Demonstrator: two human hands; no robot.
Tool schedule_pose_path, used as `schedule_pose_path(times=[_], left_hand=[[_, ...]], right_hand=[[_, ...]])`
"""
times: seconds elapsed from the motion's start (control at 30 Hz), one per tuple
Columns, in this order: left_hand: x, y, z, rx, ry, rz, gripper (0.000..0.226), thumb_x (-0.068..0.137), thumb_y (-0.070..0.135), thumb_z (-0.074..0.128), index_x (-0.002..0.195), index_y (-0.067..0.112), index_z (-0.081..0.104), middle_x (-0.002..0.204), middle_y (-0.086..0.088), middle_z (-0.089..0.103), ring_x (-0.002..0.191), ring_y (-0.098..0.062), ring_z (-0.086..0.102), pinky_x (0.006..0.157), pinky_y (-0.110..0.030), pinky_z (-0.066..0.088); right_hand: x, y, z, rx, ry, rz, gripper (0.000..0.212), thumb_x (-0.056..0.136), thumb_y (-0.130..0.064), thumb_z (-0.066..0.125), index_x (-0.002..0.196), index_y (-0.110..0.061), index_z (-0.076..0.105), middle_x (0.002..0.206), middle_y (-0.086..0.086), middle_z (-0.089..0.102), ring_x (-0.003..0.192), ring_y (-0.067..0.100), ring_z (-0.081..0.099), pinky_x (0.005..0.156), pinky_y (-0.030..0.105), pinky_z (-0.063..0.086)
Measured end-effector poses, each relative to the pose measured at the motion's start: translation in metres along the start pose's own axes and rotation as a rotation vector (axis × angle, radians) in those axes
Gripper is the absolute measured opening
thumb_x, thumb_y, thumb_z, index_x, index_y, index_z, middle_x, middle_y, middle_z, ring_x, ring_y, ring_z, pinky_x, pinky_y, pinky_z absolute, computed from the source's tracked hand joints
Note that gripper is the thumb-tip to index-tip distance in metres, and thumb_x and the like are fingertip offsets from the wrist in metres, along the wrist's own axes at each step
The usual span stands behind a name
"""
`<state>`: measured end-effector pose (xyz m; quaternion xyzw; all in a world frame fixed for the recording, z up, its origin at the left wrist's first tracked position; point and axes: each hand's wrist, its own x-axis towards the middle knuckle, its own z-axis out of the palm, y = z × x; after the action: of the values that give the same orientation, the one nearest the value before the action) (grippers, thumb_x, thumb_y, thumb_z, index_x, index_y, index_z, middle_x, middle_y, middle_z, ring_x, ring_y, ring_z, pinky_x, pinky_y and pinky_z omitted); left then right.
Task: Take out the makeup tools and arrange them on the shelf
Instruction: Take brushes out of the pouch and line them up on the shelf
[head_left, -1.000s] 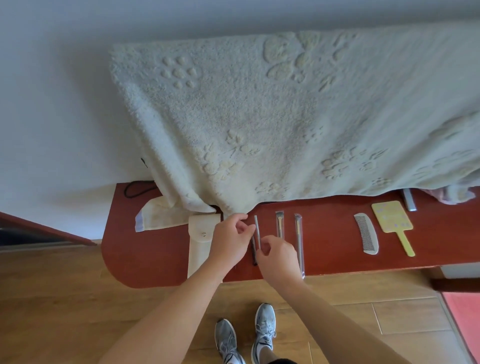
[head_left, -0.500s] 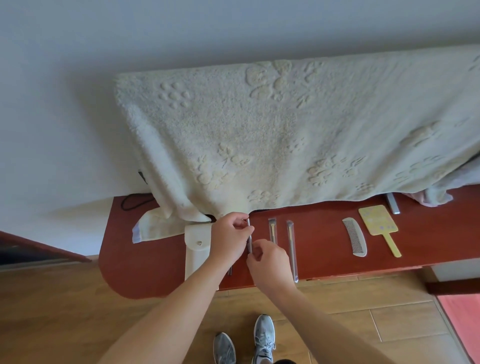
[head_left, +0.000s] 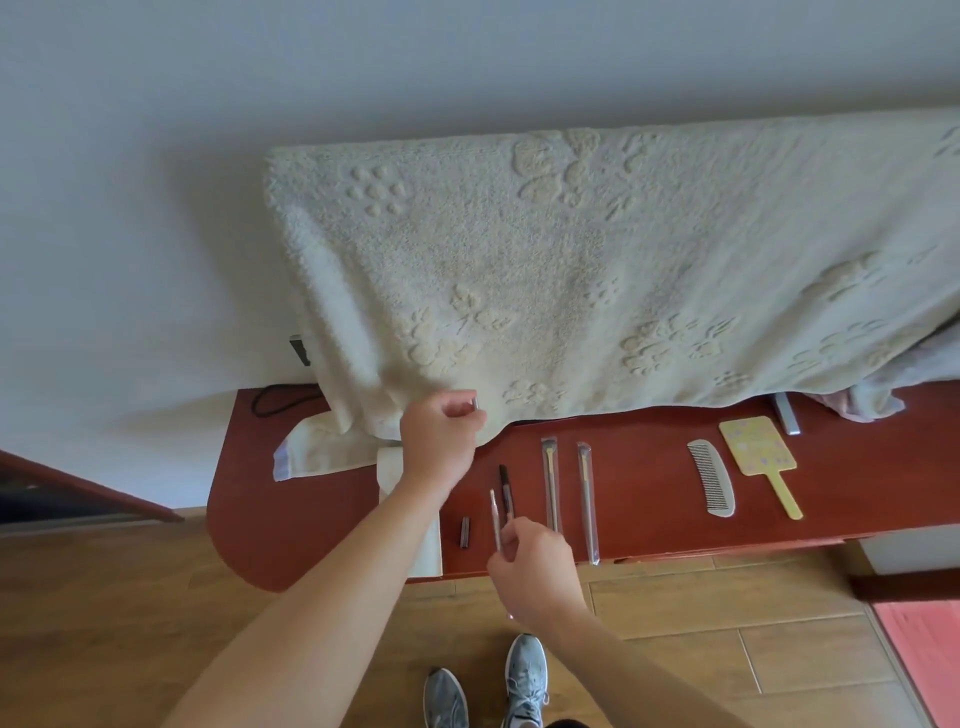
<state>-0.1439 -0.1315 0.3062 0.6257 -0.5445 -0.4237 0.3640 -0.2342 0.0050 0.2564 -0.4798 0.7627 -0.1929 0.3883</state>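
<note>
Where the shelf (head_left: 649, 499) ends, the right hand (head_left: 535, 566) pinches a slim tool (head_left: 494, 514).

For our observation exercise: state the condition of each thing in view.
left hand: raised, pinches silvery piece
right hand: pinches thin tool
black pencil: flat on shelf
wrapped brushes: flat, side by side
comb: lying flat
hand mirror: lying flat
pouch: flat, partly under left arm
towel: draped, one end on shelf
</note>
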Motion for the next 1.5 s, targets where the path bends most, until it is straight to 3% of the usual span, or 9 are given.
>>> schedule_pose_path(times=[0.13, 0.3, 0.5, 0.7, 0.8, 1.03, 1.17, 1.3, 1.5], left_hand=[[0.008, 0.010, -0.011, -0.017, 0.001, 0.000, 0.022, 0.079, 0.006, 0.076, 0.098, 0.018, 0.077, 0.078, 0.010, 0.070, 0.069, 0.004, 0.063, 0.063, -0.004, 0.045], [-0.011, -0.015, -0.009, 0.068, -0.035, -0.041, 0.016, 0.079, 0.008, 0.075, 0.086, 0.022, 0.076, 0.070, 0.008, 0.067, 0.069, -0.009, 0.062, 0.070, -0.017, 0.046], [-0.022, -0.041, -0.009, 0.128, -0.034, -0.075, 0.015, 0.080, 0.008, 0.076, 0.093, 0.015, 0.078, 0.074, 0.011, 0.069, 0.075, -0.007, 0.065, 0.065, -0.001, 0.040], [-0.018, -0.058, -0.006, 0.206, -0.063, -0.056, 0.025, 0.082, 0.012, 0.077, 0.106, 0.017, 0.076, 0.084, 0.011, 0.070, 0.081, -0.005, 0.065, 0.071, -0.007, 0.041], [-0.013, -0.064, -0.003, 0.242, -0.084, -0.048, 0.027, 0.083, 0.014, 0.076, 0.110, 0.017, 0.075, 0.087, 0.010, 0.069, 0.083, -0.005, 0.063, 0.072, -0.008, 0.041], [-0.004, -0.081, 0.008, 0.280, -0.120, -0.085, 0.024, 0.084, 0.011, 0.074, 0.105, 0.022, 0.074, 0.085, 0.008, 0.066, 0.079, -0.001, 0.060, 0.072, -0.009, 0.044], [0.002, -0.093, 0.016, 0.352, -0.149, -0.084, 0.025, 0.085, 0.011, 0.074, 0.109, 0.019, 0.074, 0.087, 0.010, 0.065, 0.081, -0.003, 0.060, 0.070, -0.003, 0.038], [0.005, -0.103, 0.024, 0.398, -0.193, -0.084, 0.026, 0.085, 0.009, 0.074, 0.111, 0.016, 0.073, 0.083, 0.010, 0.064, 0.077, -0.006, 0.063, 0.074, -0.016, 0.049], [0.007, -0.116, 0.034, 0.453, -0.211, -0.078, 0.027, 0.086, 0.011, 0.075, 0.113, 0.014, 0.072, 0.082, 0.007, 0.063, 0.074, -0.007, 0.061, 0.070, -0.013, 0.047]], right_hand=[[0.004, 0.009, -0.001, 0.009, 0.055, 0.022, 0.014, 0.081, -0.008, 0.055, 0.073, -0.020, 0.059, 0.064, -0.001, 0.061, 0.054, 0.010, 0.054, 0.049, 0.022, 0.049], [0.016, 0.006, -0.010, -0.039, 0.133, -0.023, 0.011, 0.081, -0.013, 0.055, 0.071, -0.016, 0.059, 0.063, 0.001, 0.061, 0.056, 0.016, 0.056, 0.052, 0.029, 0.049], [0.024, 0.007, -0.011, -0.060, 0.154, -0.043, 0.014, 0.082, -0.015, 0.058, 0.069, -0.016, 0.059, 0.060, 0.000, 0.059, 0.055, 0.015, 0.054, 0.050, 0.027, 0.045], [0.036, 0.008, -0.015, -0.041, 0.136, -0.035, 0.016, 0.083, -0.013, 0.059, 0.069, -0.019, 0.060, 0.060, -0.001, 0.059, 0.057, 0.015, 0.057, 0.050, 0.024, 0.049], [0.044, 0.011, -0.017, -0.048, 0.130, -0.027, 0.015, 0.083, -0.013, 0.058, 0.069, -0.017, 0.059, 0.061, 0.000, 0.059, 0.058, 0.018, 0.059, 0.055, 0.033, 0.054], [0.071, 0.021, -0.023, -0.102, 0.115, 0.008, 0.019, 0.084, -0.011, 0.057, 0.065, -0.014, 0.055, 0.059, 0.003, 0.058, 0.053, 0.017, 0.055, 0.053, 0.037, 0.055], [0.089, 0.026, -0.024, -0.141, 0.085, 0.019, 0.024, 0.085, -0.014, 0.058, 0.062, -0.016, 0.052, 0.057, -0.001, 0.054, 0.052, 0.014, 0.054, 0.052, 0.033, 0.055], [0.106, 0.029, -0.019, -0.208, 0.033, 0.029, 0.027, 0.085, -0.012, 0.054, 0.061, -0.018, 0.045, 0.060, -0.002, 0.050, 0.057, 0.015, 0.051, 0.046, 0.024, 0.039], [0.117, 0.035, -0.011, -0.274, -0.004, 0.039, 0.014, 0.087, -0.013, 0.053, 0.073, -0.016, 0.056, 0.069, -0.002, 0.057, 0.058, 0.007, 0.051, 0.044, 0.016, 0.031]])
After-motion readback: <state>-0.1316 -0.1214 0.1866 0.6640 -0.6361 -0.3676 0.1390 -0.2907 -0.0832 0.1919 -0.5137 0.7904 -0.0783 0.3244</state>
